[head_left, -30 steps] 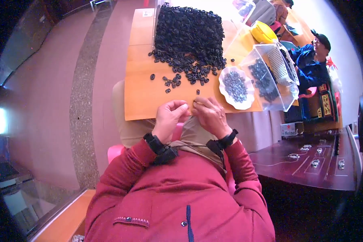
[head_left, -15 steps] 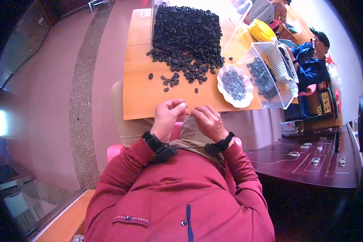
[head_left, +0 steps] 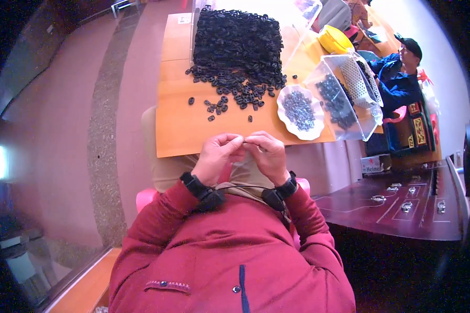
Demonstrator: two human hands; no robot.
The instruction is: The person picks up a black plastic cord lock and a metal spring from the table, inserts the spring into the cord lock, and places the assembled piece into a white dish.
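Over the near edge of the wooden table (head_left: pixel 188 141), my left hand (head_left: pixel 219 156) and my right hand (head_left: pixel 268 155) meet fingertip to fingertip. Both are closed in a pinch. Whatever sits between the fingertips is too small and covered to name. Just beyond them lie several loose black oval parts with holes (head_left: pixel 216 107), spilling from a large heap of the same black parts (head_left: pixel 237 44). To the right of my hands stands a white scalloped bowl (head_left: pixel 285 121) of small shiny pieces (head_left: pixel 299 109).
Right of the bowl is a clear plastic bin (head_left: pixel 361 128) with dark parts inside. Behind it sit a white perforated basket (head_left: pixel 357 83) and a yellow container (head_left: pixel 335 40). A person in a dark cap and blue clothing (head_left: pixel 397 78) is at the far right, beyond a dark red table (head_left: pixel 350 211).
My hands have come together, the right one moving left until the fingertips meet. The view has shifted slightly, and the parts on the table look unchanged.
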